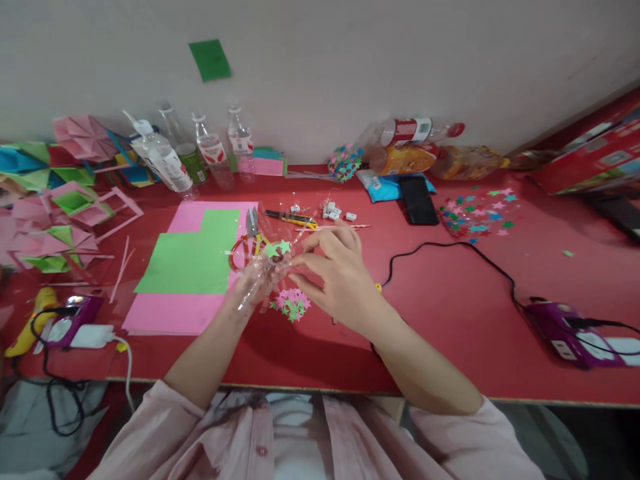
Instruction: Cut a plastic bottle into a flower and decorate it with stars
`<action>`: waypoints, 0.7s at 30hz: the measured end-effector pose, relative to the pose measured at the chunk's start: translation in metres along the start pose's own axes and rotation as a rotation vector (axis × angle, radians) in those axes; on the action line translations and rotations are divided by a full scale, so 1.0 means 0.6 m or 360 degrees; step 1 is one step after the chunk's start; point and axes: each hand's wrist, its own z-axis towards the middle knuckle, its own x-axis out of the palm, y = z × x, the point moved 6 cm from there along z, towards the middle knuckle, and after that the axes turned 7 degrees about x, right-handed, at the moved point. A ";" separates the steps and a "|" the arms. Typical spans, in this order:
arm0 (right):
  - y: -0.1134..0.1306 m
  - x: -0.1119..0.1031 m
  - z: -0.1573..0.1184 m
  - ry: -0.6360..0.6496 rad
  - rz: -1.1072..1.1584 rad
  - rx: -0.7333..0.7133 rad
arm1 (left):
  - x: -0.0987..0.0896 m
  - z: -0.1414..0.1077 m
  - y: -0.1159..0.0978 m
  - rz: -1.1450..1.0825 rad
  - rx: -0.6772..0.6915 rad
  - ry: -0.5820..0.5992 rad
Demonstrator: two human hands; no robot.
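Note:
Above the red tabletop, my left hand [255, 280] is closed around a cut clear plastic piece [250, 293] whose thin strips fan outward. Two light green paper stars [278, 249] show on its upper part. My right hand [335, 270] has thumb and index finger brought together at the right side of that plastic; anything in the pinch is too small to make out. A small heap of pink and green stars [293, 303] lies just below the hands. Scissors with red handles [240, 253] and a black and yellow cutter [290, 217] lie behind them.
Green paper [190, 260] lies over pink sheets at left, beside folded paper lanterns [70, 200]. Plastic bottles [215, 150] stand along the wall. A phone [419, 200], loose stars [483, 213], a black cable [450, 244] and a purple power strip [575, 333] are at right.

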 end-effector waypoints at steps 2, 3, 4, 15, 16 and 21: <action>-0.002 -0.016 0.001 -0.0040 0.0111 -0.0012 | 0.010 -0.005 -0.003 -0.0035 0.0027 0.0014; -0.005 -0.025 0.002 -0.0069 0.0164 -0.0018 | 0.015 -0.007 -0.005 -0.0068 0.0040 0.0013; -0.009 -0.033 0.004 -0.0105 0.0208 -0.0020 | 0.022 -0.010 -0.006 -0.0086 0.0034 0.0039; -0.070 -0.028 0.019 -0.0110 0.0497 0.0162 | 0.042 -0.026 -0.022 -0.0088 -0.0111 0.0202; -0.070 -0.028 0.019 -0.0103 0.0491 0.0162 | 0.042 -0.027 -0.025 -0.0087 -0.0096 0.0206; -0.071 -0.033 0.018 -0.0104 0.0463 0.0179 | 0.046 -0.028 -0.032 -0.0082 -0.0044 0.0253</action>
